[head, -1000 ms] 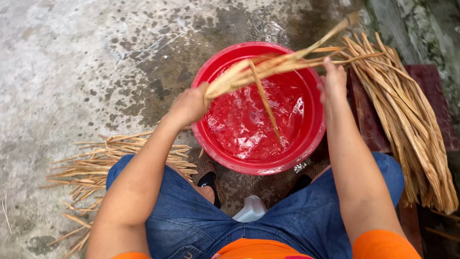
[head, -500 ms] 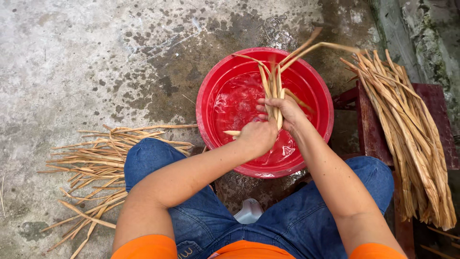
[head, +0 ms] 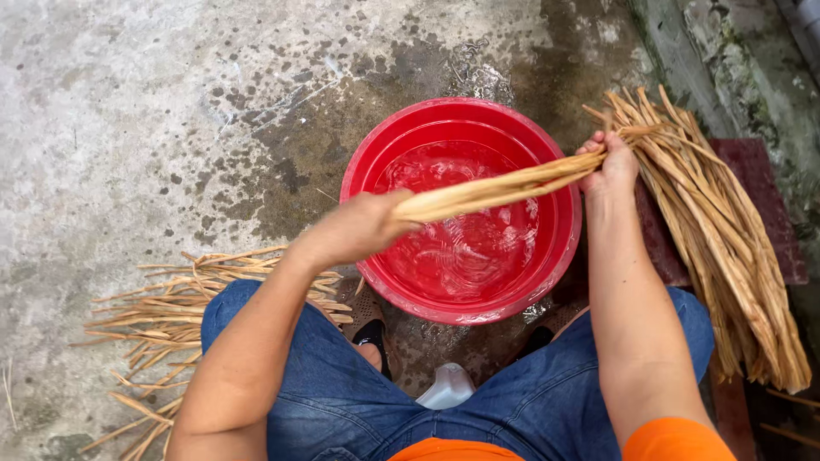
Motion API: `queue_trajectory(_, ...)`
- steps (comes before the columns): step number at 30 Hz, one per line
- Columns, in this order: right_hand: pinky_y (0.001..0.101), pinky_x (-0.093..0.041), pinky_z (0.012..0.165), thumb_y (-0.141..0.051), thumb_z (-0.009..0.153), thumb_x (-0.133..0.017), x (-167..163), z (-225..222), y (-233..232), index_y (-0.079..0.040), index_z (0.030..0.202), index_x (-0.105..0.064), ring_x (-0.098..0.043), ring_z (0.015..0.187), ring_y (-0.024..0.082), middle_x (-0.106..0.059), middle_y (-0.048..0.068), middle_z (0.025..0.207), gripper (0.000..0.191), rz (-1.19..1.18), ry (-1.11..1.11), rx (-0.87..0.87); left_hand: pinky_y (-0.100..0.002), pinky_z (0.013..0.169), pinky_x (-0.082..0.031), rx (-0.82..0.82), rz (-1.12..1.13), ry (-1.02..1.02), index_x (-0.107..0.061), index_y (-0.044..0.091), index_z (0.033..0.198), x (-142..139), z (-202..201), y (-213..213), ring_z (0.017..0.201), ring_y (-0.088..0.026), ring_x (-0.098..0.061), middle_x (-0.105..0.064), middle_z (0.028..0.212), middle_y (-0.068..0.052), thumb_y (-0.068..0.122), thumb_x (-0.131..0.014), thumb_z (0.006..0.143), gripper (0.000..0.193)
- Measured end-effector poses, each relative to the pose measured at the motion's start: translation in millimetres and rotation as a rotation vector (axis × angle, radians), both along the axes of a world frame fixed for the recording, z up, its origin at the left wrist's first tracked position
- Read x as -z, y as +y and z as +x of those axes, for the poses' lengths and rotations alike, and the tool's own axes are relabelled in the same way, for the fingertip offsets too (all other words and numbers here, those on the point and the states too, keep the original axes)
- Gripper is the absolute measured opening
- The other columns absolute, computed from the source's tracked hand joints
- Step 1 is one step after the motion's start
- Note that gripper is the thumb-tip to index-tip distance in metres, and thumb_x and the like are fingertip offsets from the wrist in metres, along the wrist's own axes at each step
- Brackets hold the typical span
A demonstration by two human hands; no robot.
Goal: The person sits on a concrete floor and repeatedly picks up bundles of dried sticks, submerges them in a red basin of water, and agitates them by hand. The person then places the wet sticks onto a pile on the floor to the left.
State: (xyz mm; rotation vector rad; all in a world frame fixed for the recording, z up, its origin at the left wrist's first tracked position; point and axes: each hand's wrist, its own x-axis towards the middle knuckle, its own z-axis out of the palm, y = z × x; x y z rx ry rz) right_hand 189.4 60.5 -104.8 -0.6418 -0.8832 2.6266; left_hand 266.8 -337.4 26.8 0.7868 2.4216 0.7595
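L hand fingers curl tight round one end of a bundle of wet tan strips; R hand fingers close round the other end. Bundle stretches straight btwn the two grips, long axis near level, tilted up slightly toward the R hand, thin tips poking just past the R fingers. Right below the span: red basin w/ rippling water, bundle held above it, not touching the water. Beyond the R fingers, a thick pile of same strips lies on a dark red bench, running away and down. Outside the L fingers, near the knee, loose dry strips scatter on wet concrete floor. Blue jeans nearest the camera.
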Motion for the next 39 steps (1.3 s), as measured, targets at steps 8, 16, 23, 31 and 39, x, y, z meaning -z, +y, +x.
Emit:
queue_trajectory(8, 0.0447, -0.054, 0.104, -0.08, 0.085, -0.034, -42.0, 55.7, -114.8, 0.001, 0.159, -0.01, -0.06, 0.131, 0.04, -0.04, 0.03, 0.157, 0.113, 0.331, -0.266, -0.643, -0.025, 0.045, -0.047, -0.591, 0.468, -0.189, -0.055, 0.007, 0.123, 1.1, -39.2, -35.5, 0.055, -0.011, -0.054, -0.066, 0.085, -0.007, 0.013, -0.054, 0.1, 0.023)
queue_trajectory(16, 0.0408, -0.06, 0.096, -0.034, 0.09, -0.07, -27.5, 78.2, -190.0, -0.002, 0.149, -0.046, -0.069, 0.105, 0.026, -0.068, 0.02, 0.116, 0.072, 0.33, -0.062, -0.794, -0.042, 0.065, -0.062, -0.161, -0.115, -0.007, -0.033, -0.007, 0.143, 68.0, 9.9, 71.0, 0.085, -0.031, -0.075, -0.068, 0.109, -0.026, 0.006, -0.049, 0.098, 0.05)
queue_trajectory(23, 0.0361, -0.064, 0.073, -0.011, 0.098, -0.065, -13.6, 52.0, -152.5, 0.002, 0.132, -0.054, -0.066, 0.072, 0.018, -0.067, 0.008, 0.081, 0.039, 0.154, -0.199, -0.516, -0.05, 0.068, -0.059, -0.09, 0.082, -0.05, -0.04, -0.003, 0.13, 61.2, 28.7, 73.9, 0.076, -0.036, -0.073, -0.07, 0.088, -0.022, 0.031, -0.047, 0.105, 0.043)
queue_trajectory(31, 0.0312, -0.056, 0.064, -0.015, 0.113, -0.06, -6.6, 22.1, -37.5, -0.001, 0.133, -0.059, -0.058, 0.062, 0.015, -0.06, 0.006, 0.074, 0.025, -0.121, 0.038, -0.009, -0.039, 0.06, -0.053, 0.176, 0.342, -0.116, -0.052, 0.008, 0.124, 21.8, 38.8, 30.7, 0.071, -0.023, -0.069, -0.069, 0.083, -0.014, 0.034, -0.057, 0.103, 0.033)
queue_trajectory(39, 0.0445, -0.064, 0.093, -0.067, 0.087, -0.042, -46.6, 42.5, -77.2, -0.002, 0.127, -0.054, -0.075, 0.1, 0.027, -0.076, 0.015, 0.102, 0.077, 0.089, -0.03, -0.109, -0.019, 0.046, -0.046, -0.286, 0.426, -0.421, -0.057, 0.009, 0.132, 5.2, -12.6, -12.5, 0.056, -0.006, -0.049, -0.055, 0.074, 0.0, 0.027, -0.052, 0.105, 0.033)
